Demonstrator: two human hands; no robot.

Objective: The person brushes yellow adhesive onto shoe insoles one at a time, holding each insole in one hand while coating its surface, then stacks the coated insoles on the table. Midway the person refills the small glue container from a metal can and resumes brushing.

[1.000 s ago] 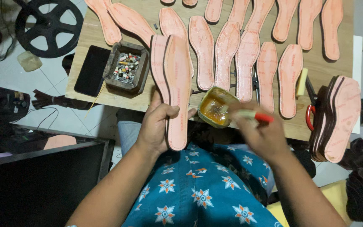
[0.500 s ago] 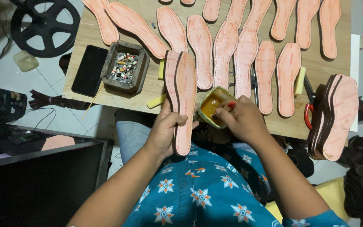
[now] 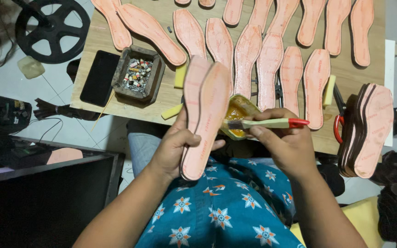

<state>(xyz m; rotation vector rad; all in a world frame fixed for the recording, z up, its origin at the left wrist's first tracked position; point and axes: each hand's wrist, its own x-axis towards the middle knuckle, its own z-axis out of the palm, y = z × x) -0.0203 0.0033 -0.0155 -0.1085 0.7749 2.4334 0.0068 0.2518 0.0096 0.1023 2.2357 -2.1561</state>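
- Currently gluing: left hand [image 3: 173, 147] fingers clamp two insoles [image 3: 205, 115] upright, near edge of desk [image 3: 171, 98].
- Right hand [image 3: 283, 142] fingers pinch brush [image 3: 265, 123], bristles at glue tin [image 3: 236, 115].
- Next needs loaded bristles on an insole face.

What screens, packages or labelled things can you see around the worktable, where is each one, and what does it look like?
Phone: flat on the table's left end beside the wooden tray, a black rectangle with a dark screen.
Insoles in the left hand: two pink sole shapes with faint printed marks along them.
Stack of insoles: at the table's right edge, pink faces with small printed marks, dark edges.
No boxes or signs show.
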